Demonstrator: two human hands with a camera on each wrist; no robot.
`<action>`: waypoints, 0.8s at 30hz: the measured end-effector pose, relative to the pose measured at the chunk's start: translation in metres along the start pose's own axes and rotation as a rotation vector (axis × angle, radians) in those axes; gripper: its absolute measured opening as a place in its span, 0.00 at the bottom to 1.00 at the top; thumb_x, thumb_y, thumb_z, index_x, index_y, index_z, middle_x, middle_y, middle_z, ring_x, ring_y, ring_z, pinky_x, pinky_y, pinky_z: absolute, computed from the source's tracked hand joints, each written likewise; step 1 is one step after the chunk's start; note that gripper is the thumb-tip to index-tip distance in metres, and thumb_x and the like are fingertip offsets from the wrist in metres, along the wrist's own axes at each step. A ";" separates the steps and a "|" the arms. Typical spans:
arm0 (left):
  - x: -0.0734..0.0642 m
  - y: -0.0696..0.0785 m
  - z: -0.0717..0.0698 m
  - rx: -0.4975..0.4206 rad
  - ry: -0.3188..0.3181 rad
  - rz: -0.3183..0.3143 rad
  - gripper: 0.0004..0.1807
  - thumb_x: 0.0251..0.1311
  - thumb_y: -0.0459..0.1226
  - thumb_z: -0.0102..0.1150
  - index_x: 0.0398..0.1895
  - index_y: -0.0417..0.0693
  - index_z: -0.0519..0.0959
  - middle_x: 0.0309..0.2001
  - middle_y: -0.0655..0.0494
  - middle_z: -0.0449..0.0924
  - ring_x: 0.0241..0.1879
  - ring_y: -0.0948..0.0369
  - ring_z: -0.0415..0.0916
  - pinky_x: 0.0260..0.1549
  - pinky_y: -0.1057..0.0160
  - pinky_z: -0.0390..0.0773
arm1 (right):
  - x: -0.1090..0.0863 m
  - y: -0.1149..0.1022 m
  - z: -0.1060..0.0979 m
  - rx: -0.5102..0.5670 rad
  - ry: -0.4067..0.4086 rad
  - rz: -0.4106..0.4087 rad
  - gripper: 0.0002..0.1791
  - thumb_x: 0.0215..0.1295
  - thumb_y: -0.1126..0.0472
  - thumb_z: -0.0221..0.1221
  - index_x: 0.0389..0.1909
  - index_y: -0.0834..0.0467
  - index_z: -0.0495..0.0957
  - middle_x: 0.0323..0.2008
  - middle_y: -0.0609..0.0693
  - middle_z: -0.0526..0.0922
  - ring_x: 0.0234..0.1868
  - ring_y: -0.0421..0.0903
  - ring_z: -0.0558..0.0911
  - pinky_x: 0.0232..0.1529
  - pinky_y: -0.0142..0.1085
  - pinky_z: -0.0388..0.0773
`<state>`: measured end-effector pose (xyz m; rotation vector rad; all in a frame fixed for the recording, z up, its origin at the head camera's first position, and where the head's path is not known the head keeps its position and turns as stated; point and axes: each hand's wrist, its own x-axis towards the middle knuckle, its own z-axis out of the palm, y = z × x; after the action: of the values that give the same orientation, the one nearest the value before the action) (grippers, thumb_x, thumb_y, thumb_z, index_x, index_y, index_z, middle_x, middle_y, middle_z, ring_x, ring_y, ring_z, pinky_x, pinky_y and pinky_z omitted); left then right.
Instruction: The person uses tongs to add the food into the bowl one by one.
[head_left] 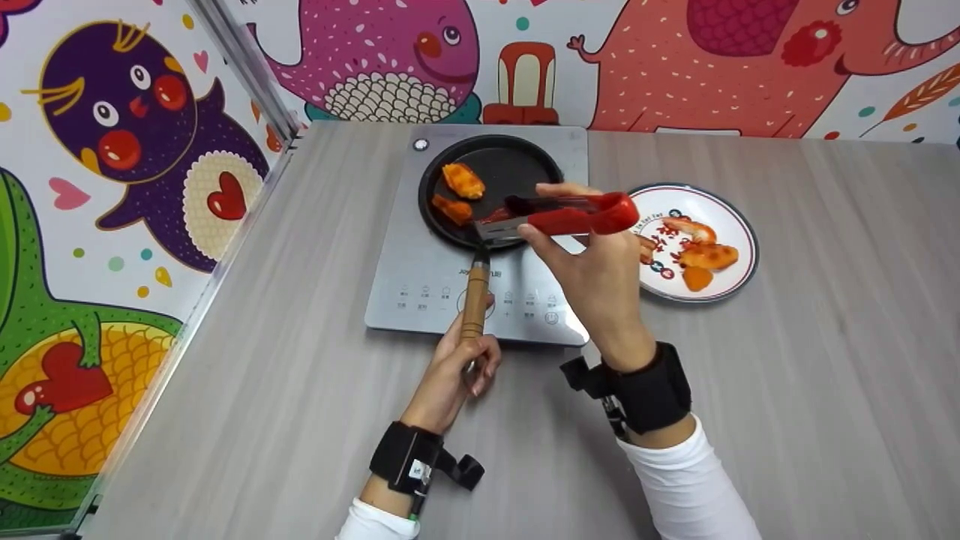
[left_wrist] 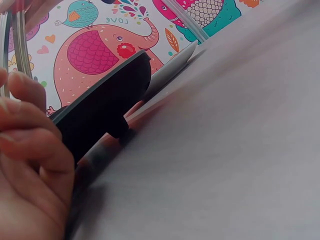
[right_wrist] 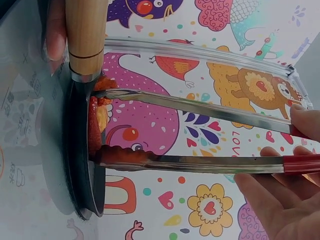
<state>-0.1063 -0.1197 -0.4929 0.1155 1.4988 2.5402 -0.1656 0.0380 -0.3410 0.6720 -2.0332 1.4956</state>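
Observation:
My left hand [head_left: 466, 361] grips the wooden handle [head_left: 475, 300] of a round black frying pan [head_left: 519, 166]. Two orange-brown food pieces, one like a chicken wing [head_left: 463, 181] and a smaller browned piece [head_left: 452, 210], lie at the pan's left side. Red-handled metal tongs [head_left: 566, 220] are in my right hand [head_left: 607, 289], thumb on one arm and fingers on the other. In the right wrist view the tongs' arms stand apart, tips inside the pan. A reddish piece [right_wrist: 94, 127] shows between the tips; I cannot tell whether they pinch it.
The pan is over a silver induction cooker [head_left: 405, 262] with touch controls along its front. To its right stands a white plate [head_left: 731, 217] with a dark rim, bearing several orange food pieces [head_left: 709, 256]. Cartoon-printed walls [head_left: 540, 67] border the wood-grain table [head_left: 825, 360] behind and at left.

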 end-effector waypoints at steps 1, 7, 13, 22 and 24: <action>0.000 0.000 0.000 0.000 0.000 -0.001 0.34 0.53 0.36 0.49 0.66 0.50 0.54 0.21 0.53 0.69 0.15 0.64 0.61 0.08 0.71 0.61 | 0.000 0.000 0.000 -0.007 -0.001 -0.005 0.23 0.46 0.68 0.65 0.46 0.67 0.73 0.45 0.52 0.78 0.45 0.46 0.77 0.44 0.33 0.75; 0.001 0.000 0.000 0.003 0.007 -0.006 0.34 0.53 0.37 0.50 0.66 0.52 0.54 0.21 0.53 0.69 0.15 0.64 0.61 0.08 0.71 0.60 | 0.001 -0.001 -0.003 -0.007 0.007 0.004 0.23 0.47 0.67 0.65 0.46 0.68 0.72 0.45 0.52 0.78 0.45 0.43 0.76 0.44 0.34 0.75; 0.000 0.000 0.000 0.006 0.008 -0.006 0.35 0.53 0.37 0.50 0.66 0.52 0.54 0.21 0.53 0.69 0.15 0.64 0.61 0.08 0.70 0.59 | 0.002 -0.003 -0.008 -0.001 0.026 0.029 0.23 0.48 0.66 0.65 0.46 0.68 0.72 0.44 0.52 0.79 0.45 0.41 0.76 0.44 0.34 0.75; 0.000 0.001 0.000 0.011 0.000 -0.011 0.34 0.54 0.37 0.49 0.66 0.52 0.53 0.21 0.52 0.68 0.15 0.64 0.61 0.09 0.70 0.60 | 0.004 -0.008 -0.014 0.004 0.039 0.027 0.23 0.48 0.66 0.64 0.46 0.70 0.71 0.44 0.54 0.78 0.46 0.43 0.76 0.46 0.34 0.74; -0.001 0.001 0.001 0.010 0.007 -0.014 0.34 0.54 0.37 0.50 0.66 0.52 0.54 0.21 0.52 0.68 0.16 0.64 0.61 0.09 0.70 0.60 | 0.004 -0.008 -0.016 -0.006 0.045 0.029 0.23 0.48 0.66 0.64 0.46 0.70 0.71 0.44 0.54 0.79 0.45 0.42 0.76 0.46 0.34 0.74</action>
<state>-0.1057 -0.1194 -0.4921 0.0977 1.5093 2.5254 -0.1614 0.0508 -0.3283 0.6033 -2.0212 1.5070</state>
